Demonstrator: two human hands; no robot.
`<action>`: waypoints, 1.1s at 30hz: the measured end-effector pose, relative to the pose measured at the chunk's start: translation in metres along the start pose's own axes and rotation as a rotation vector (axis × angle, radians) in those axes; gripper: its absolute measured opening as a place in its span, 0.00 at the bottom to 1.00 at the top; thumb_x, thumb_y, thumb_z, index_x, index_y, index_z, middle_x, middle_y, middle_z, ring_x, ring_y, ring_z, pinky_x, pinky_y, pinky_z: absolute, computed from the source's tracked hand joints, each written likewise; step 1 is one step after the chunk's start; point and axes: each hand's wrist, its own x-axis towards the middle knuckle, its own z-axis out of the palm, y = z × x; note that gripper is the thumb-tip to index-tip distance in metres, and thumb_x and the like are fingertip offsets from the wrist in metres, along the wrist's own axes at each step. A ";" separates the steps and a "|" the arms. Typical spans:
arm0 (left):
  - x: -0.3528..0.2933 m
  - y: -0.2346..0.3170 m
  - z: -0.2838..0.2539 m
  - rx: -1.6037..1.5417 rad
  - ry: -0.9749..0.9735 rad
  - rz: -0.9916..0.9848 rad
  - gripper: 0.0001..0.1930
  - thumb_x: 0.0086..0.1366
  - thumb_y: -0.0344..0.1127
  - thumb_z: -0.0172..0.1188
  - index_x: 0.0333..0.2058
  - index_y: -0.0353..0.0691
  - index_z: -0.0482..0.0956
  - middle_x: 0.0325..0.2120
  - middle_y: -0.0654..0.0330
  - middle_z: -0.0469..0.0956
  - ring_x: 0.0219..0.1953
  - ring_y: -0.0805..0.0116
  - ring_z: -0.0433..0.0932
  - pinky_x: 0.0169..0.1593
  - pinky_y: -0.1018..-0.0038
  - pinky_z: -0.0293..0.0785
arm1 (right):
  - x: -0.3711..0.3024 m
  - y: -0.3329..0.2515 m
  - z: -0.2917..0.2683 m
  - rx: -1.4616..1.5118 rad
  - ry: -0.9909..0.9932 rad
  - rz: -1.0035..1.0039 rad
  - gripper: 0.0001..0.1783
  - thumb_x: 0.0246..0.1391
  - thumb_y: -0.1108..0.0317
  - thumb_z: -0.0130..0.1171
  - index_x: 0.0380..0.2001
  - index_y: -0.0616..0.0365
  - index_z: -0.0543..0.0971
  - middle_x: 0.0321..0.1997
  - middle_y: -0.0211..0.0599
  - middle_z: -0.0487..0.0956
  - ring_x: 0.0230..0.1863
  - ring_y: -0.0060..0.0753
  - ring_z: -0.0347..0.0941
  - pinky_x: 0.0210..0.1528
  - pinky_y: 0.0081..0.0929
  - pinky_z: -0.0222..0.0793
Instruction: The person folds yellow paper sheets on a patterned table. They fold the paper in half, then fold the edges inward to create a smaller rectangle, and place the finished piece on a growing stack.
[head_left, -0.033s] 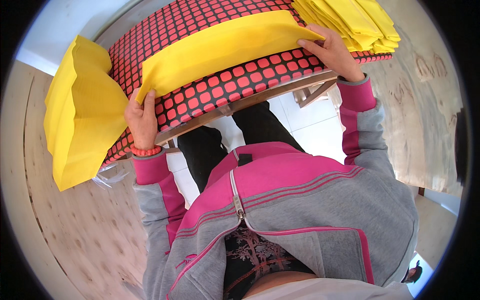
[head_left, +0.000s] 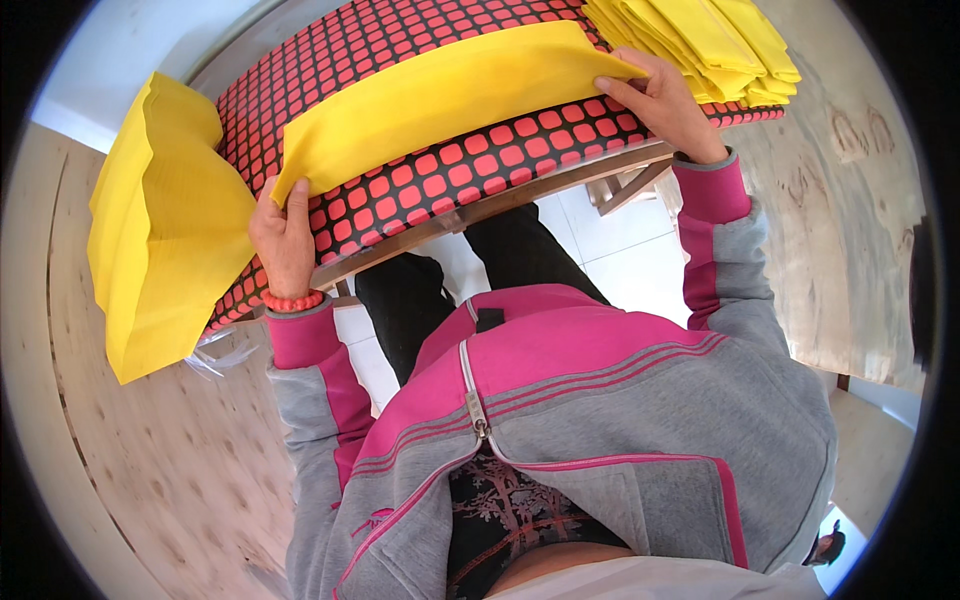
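A long folded strip of yellow fabric (head_left: 430,98) stretches across the padded board between my two hands. Its left end corner is pinched between the thumb and fingers of my left hand (head_left: 284,238), at the board's near edge. My right hand (head_left: 668,98) grips the other end the same way, thumb on the near side. Just left of my left hand, a larger creased sheet of yellow fabric (head_left: 165,225) drapes over the board's left end. Beyond my right hand lies a stack of folded yellow fabric pieces (head_left: 700,45).
The board's cover (head_left: 440,185) is black with red rounded squares, over a wooden frame edge (head_left: 420,235). Plywood surfaces (head_left: 150,440) flank it on the left and right (head_left: 830,230). Clear plastic strips (head_left: 218,355) hang under the left sheet. White floor tiles (head_left: 620,245) show below.
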 end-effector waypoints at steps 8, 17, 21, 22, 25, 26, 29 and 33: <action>0.013 -0.011 0.014 0.318 0.159 0.053 0.09 0.73 0.35 0.57 0.36 0.35 0.75 0.22 0.51 0.71 0.23 0.59 0.68 0.31 0.68 0.68 | 0.008 0.010 0.008 -0.350 0.151 -0.213 0.14 0.64 0.62 0.62 0.41 0.64 0.78 0.26 0.43 0.75 0.28 0.41 0.72 0.32 0.33 0.67; 0.019 -0.003 0.021 0.523 0.201 0.033 0.08 0.73 0.37 0.57 0.36 0.38 0.76 0.25 0.47 0.76 0.27 0.46 0.77 0.31 0.62 0.71 | 0.013 0.011 0.020 -0.596 0.306 -0.255 0.14 0.63 0.60 0.61 0.40 0.60 0.78 0.31 0.50 0.79 0.37 0.59 0.76 0.37 0.45 0.70; 0.022 -0.005 0.023 0.559 0.207 0.064 0.08 0.72 0.37 0.57 0.36 0.39 0.77 0.26 0.47 0.78 0.28 0.44 0.78 0.31 0.61 0.72 | 0.015 0.014 0.024 -0.640 0.336 -0.240 0.14 0.63 0.59 0.60 0.40 0.59 0.78 0.32 0.50 0.79 0.37 0.59 0.77 0.37 0.46 0.71; 0.022 -0.006 0.023 0.565 0.205 0.062 0.08 0.72 0.37 0.57 0.37 0.39 0.78 0.26 0.47 0.78 0.29 0.44 0.78 0.32 0.60 0.72 | 0.015 0.013 0.026 -0.647 0.337 -0.248 0.14 0.63 0.59 0.60 0.40 0.59 0.77 0.32 0.50 0.79 0.37 0.58 0.77 0.37 0.46 0.71; 0.023 -0.008 0.023 0.586 0.201 0.040 0.08 0.72 0.38 0.57 0.38 0.40 0.79 0.28 0.47 0.80 0.30 0.44 0.80 0.32 0.59 0.73 | 0.015 0.011 0.029 -0.649 0.351 -0.248 0.13 0.63 0.59 0.60 0.39 0.59 0.76 0.31 0.49 0.79 0.37 0.58 0.76 0.36 0.46 0.71; 0.024 -0.009 0.023 0.587 0.199 0.043 0.08 0.72 0.38 0.57 0.38 0.40 0.79 0.29 0.48 0.81 0.31 0.44 0.80 0.32 0.58 0.73 | 0.015 0.010 0.030 -0.650 0.355 -0.251 0.12 0.63 0.60 0.60 0.38 0.58 0.76 0.31 0.49 0.79 0.37 0.58 0.76 0.36 0.45 0.71; 0.025 -0.011 0.022 0.641 0.203 0.025 0.08 0.71 0.38 0.57 0.40 0.41 0.80 0.31 0.49 0.82 0.33 0.45 0.82 0.33 0.58 0.75 | 0.015 0.007 0.034 -0.673 0.377 -0.287 0.11 0.63 0.61 0.60 0.37 0.58 0.76 0.31 0.48 0.78 0.36 0.58 0.76 0.36 0.45 0.71; 0.023 -0.014 0.022 0.716 0.211 -0.011 0.09 0.70 0.39 0.58 0.44 0.44 0.80 0.33 0.50 0.84 0.34 0.45 0.83 0.35 0.57 0.76 | 0.018 0.008 0.038 -0.655 0.369 -0.259 0.10 0.62 0.63 0.60 0.38 0.58 0.76 0.32 0.49 0.79 0.37 0.57 0.76 0.37 0.44 0.71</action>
